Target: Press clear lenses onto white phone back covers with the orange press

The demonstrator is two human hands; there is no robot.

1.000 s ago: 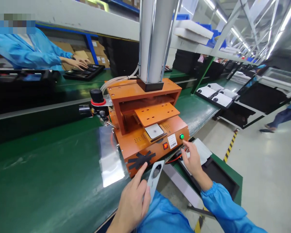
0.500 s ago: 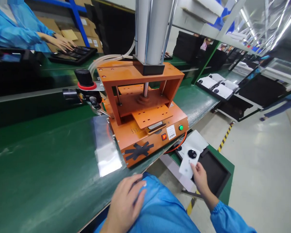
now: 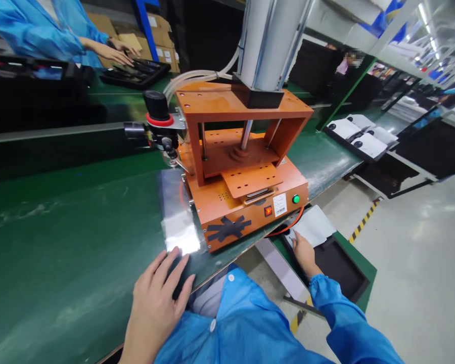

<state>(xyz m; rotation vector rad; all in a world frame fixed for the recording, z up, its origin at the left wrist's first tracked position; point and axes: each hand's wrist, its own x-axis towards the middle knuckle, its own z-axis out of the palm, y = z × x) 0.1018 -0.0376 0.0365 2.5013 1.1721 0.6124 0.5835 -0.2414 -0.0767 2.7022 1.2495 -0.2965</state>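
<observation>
My right hand [image 3: 304, 253] is lowered over the black tray [image 3: 339, 265] at the lower right. Its fingers pinch the edge of a white phone back cover [image 3: 290, 235], mostly hidden by the hand and by the white sheet [image 3: 315, 225] beside it. My left hand [image 3: 160, 290] has its fingers spread over the green bench [image 3: 79, 263], holding nothing. Its fingertips are close to a clear plastic sheet [image 3: 180, 230]; whether they touch it I cannot tell. Beyond both hands stands an orange pneumatic press [image 3: 250, 177] with a lit red switch and a green button.
The tray rests on a low green side table [image 3: 366, 283]. More white covers lie in a tray [image 3: 364, 136] farther along the bench. Across the bench, a co-worker's hands [image 3: 114, 50] are over a black tray [image 3: 136, 75]. A red hose [image 3: 288, 227] hangs at the press's front right.
My right hand has brought the white cover down and left into the tray, under or beside the white sheet. My left hand has moved from my lap onto the bench. The view has shifted.
</observation>
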